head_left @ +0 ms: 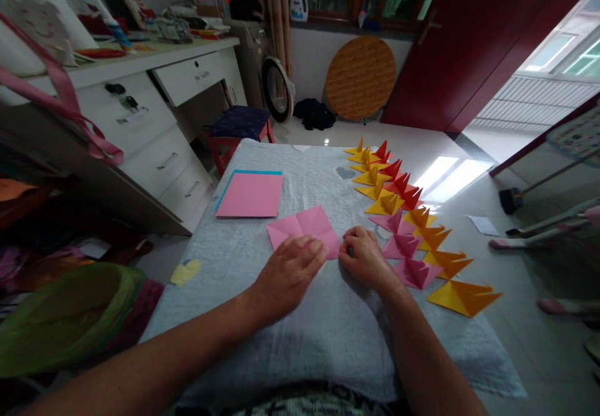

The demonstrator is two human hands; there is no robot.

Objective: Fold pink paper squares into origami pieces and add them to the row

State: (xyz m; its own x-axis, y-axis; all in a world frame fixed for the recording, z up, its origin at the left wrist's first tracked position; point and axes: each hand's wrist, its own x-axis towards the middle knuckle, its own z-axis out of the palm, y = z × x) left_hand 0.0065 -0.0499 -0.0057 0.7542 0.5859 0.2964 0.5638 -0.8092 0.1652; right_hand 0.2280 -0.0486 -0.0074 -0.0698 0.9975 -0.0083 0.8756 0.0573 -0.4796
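Grey cloth covers the low desk (262, 341), which stands on a pale tiled floor with white drawers to the left and a dark red door beyond. Near the middle of the desk lies a pink paper sheet (304, 231), creased and partly folded, its near corner under both hands. The left hand (289, 273) lies flat on the sheet's near-left part, fingers spread and pressing down rather than gripping. The right hand (364, 257) sits just beside it at the sheet's near-right corner, fingers curled in and pinching the paper edge, as far as can be seen. Along the right edge of the desk runs a row of finished folded pieces (412, 228), yellow, red, orange and pink, from the far right corner down toward the near one; these look done. Toward the far left of the desk a stack of flat paper squares (250, 194) waits, pink on top with a blue one showing beneath. By this showing the work is well along: many pieces are folded, one is in its early folds, and at least a few sheets remain untouched.
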